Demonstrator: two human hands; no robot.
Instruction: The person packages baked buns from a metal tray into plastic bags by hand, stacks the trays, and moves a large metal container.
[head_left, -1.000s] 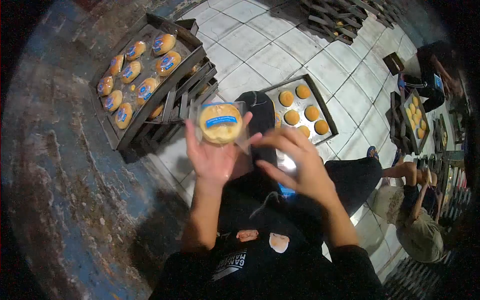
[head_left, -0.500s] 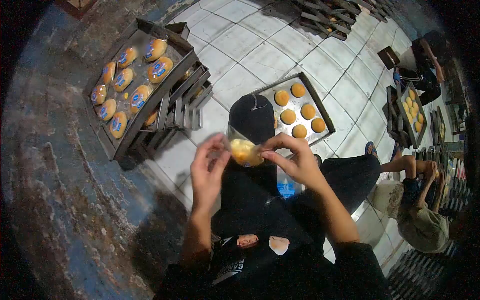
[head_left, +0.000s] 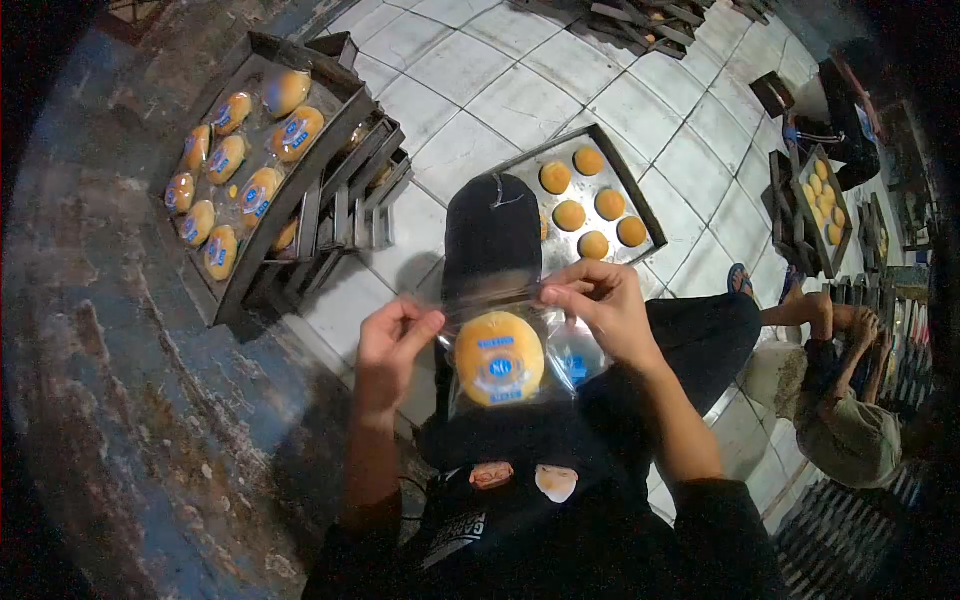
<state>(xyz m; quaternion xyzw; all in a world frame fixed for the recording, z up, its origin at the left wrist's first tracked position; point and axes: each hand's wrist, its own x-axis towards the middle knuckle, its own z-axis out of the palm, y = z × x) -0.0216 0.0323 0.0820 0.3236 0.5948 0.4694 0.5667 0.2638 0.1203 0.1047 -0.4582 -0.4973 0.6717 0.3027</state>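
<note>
A round golden bun (head_left: 499, 345) lies inside a clear plastic bag (head_left: 562, 350) with blue print, held up over my lap. My left hand (head_left: 393, 350) pinches the bag's top left corner between thumb and fingers. At the top right corner, my right hand (head_left: 604, 308) has the bag's edge in a pinch as well. The bag's upper edge is stretched between both hands, and the bun hangs below it. Behind the bag, near my right hand, a clear plastic piece with blue print (head_left: 577, 365) rests by my leg, partly hidden.
A metal tray of bagged buns (head_left: 235, 275) tops a stack of trays on the left. Ahead on the tiled floor, another tray (head_left: 655, 232) holds several unwrapped buns. To the right sits another person (head_left: 850, 440), with a further tray of buns (head_left: 806, 205) beyond.
The bag has swung from a tilted, bunched position to hanging flat, its printed face now showing. My hands have spread apart, the left one moving outward and down. The view has shifted slightly.
</note>
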